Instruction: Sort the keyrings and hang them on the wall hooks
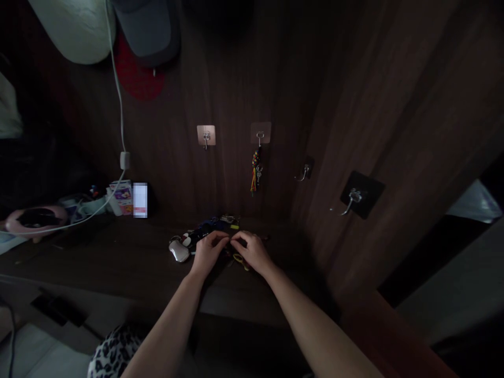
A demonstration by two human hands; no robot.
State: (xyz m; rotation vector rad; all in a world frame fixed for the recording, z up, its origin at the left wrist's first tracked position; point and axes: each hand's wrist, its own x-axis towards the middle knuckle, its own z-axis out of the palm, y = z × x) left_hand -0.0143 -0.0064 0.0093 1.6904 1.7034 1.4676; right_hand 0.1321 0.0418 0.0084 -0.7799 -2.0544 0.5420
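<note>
My left hand (208,253) and my right hand (252,252) meet at the fingertips above a heap of keychains (208,228) on a dark wooden shelf (98,257). Their fingers curl downward, and shadow hides whatever lies between them. A silver oval fob (179,251) lies just left of my left hand. Near my right hand's lower edge is a yellow loop (240,260).
Adhesive hooks (206,135) line the wood wall, and one holds a beaded multicoloured keychain (256,170). Black-plated hooks (361,194) sit on the right wall. A white cable (118,89) runs down the left, beside a small box (120,197) and a pink object (35,220).
</note>
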